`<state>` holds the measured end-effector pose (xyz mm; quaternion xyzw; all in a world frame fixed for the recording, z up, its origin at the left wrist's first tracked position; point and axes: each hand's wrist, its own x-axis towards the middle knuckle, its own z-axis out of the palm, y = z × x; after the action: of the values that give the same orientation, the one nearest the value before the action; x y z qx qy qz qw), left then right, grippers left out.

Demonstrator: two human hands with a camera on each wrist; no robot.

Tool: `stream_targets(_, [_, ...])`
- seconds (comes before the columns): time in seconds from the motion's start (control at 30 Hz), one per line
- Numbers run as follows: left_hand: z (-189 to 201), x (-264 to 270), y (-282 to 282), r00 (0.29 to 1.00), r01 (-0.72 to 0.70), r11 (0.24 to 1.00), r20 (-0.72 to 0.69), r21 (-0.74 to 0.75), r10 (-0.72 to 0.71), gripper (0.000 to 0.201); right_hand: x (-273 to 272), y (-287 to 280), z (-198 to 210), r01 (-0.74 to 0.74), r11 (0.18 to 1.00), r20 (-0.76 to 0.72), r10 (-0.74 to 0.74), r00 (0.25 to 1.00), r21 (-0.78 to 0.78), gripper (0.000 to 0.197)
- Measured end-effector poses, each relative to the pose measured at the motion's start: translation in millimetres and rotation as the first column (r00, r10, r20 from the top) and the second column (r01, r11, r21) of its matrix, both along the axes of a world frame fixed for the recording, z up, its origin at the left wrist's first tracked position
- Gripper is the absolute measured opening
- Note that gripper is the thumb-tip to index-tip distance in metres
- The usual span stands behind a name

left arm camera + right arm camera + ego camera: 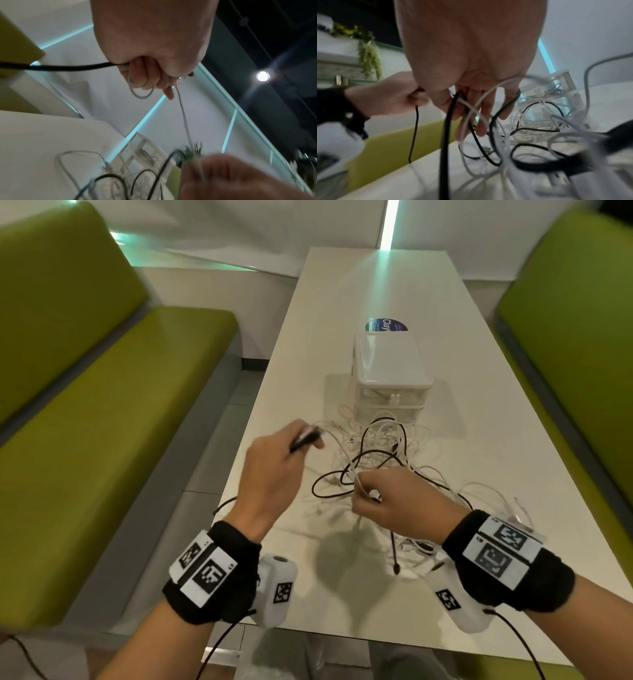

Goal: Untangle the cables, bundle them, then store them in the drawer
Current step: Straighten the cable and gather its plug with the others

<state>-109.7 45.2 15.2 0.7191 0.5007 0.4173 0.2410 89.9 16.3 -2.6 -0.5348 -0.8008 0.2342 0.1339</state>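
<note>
Black fabric wristbands with printed square markers (212,570) are worn nearest the viewpoint. Just beyond them, a thin black rubbery cable (68,67) and a white one are gripped in the curled left hand (270,470), raised left of the tangled heap of black and white cables (383,460), apparently to draw strands free. Several strands are pinched by the right hand (394,505) over the heap, likely as an anchor. Behind the heap, on the glossy white worktop (342,320), a translucent plastic drawer box (390,374) is seen.
</note>
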Motion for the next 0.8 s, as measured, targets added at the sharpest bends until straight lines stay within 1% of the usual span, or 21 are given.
stream_targets(0.03, [5,-3,2,0.994,-0.065,0.998,0.091,0.011,0.064,0.022,0,-1,-3,-0.002,1.000,0.029,0.002,1.000,0.002,0.024])
stream_targets(0.07, [10,-9,5,0.975,-0.138,0.990,0.177,0.009,0.134,0.025,2,-2,-6,0.004,1.000,0.026,-0.004,1.000,-0.011,0.026])
stream_targets(0.1, [14,-16,9,0.946,-0.206,0.978,0.251,-0.013,0.203,0.027,5,-3,-7,0.015,1.000,-0.008,-0.015,1.000,-0.022,0.027])
stream_targets(0.13, [17,-25,14,0.918,-0.259,0.965,0.300,-0.042,0.260,0.027,8,-5,-5,0.034,0.999,-0.045,-0.035,0.998,-0.033,0.028])
stream_targets(0.17, [17,-34,18,0.904,-0.292,0.954,0.308,-0.062,0.297,0.027,11,-5,-2,0.055,0.998,-0.072,-0.057,0.996,-0.036,0.030])
stream_targets(0.2, [15,-41,23,0.914,-0.304,0.950,0.262,-0.070,0.311,0.026,13,-6,2,0.073,0.997,-0.082,-0.075,0.994,-0.030,0.032])
stream_targets(0.23, [12,-44,25,0.938,-0.308,0.949,0.145,-0.069,0.315,0.023,15,-5,6,0.085,0.996,-0.092,-0.087,0.992,-0.020,0.033])
stream_targets(0.27, [7,-45,25,0.949,-0.316,0.947,-0.021,-0.058,0.315,0.022,17,-4,10,0.100,0.995,-0.104,-0.101,0.989,-0.015,0.033])
stream_targets(0.3, [2,-42,24,0.933,-0.322,0.946,-0.180,-0.039,0.311,0.025,17,-2,12,0.114,0.993,-0.123,-0.115,0.986,-0.018,0.033])
stream_targets(0.33, [-3,-38,22,0.912,-0.322,0.946,-0.277,-0.028,0.302,0.028,18,0,14,0.130,0.991,-0.142,-0.134,0.981,-0.032,0.033])
stream_targets(0.37, [-5,-32,18,0.904,-0.317,0.948,-0.314,-0.031,0.292,0.030,18,1,16,0.143,0.989,-0.161,-0.149,0.976,-0.047,0.033])
stream_targets(0.4, [-6,-27,13,0.905,-0.309,0.951,-0.314,-0.025,0.286,0.031,18,1,17,0.156,0.986,-0.166,-0.164,0.972,-0.061,0.032])
stream_targets(0.47, [-8,-16,6,0.928,-0.261,0.965,-0.265,0.035,0.261,0.031,19,1,17,0.174,0.982,-0.142,-0.184,0.973,-0.080,0.029])
stream_targets(0.5, [-8,-11,4,0.952,-0.210,0.976,-0.216,0.053,0.216,0.030,19,1,15,0.181,0.980,-0.120,-0.190,0.974,-0.082,0.027])
stream_targets(0.57, [-10,1,-1,0.993,-0.073,0.996,-0.090,0.048,0.077,0.029,18,0,11,0.191,0.979,-0.087,-0.197,0.976,-0.069,0.026])
stream_targets(0.6, [-10,7,-3,0.999,-0.008,0.999,-0.036,0.039,0.010,0.028,17,0,9,0.189,0.980,-0.083,-0.193,0.978,-0.057,0.026])
stream_targets(0.7, [-13,21,-9,0.990,0.129,0.991,0.047,0.041,-0.131,0.027,13,-3,7,0.160,0.987,-0.038,-0.160,0.986,-0.003,0.031])
stream_targets(0.77, [-14,27,-12,0.981,0.187,0.981,0.050,0.044,-0.189,0.029,12,-4,6,0.136,0.989,-0.015,-0.136,0.991,0.060,0.030])
stream_targets(0.8, [-14,30,-14,0.974,0.220,0.975,0.041,0.034,-0.222,0.030,12,-4,6,0.127,0.988,-0.029,-0.125,0.992,0.091,0.026])
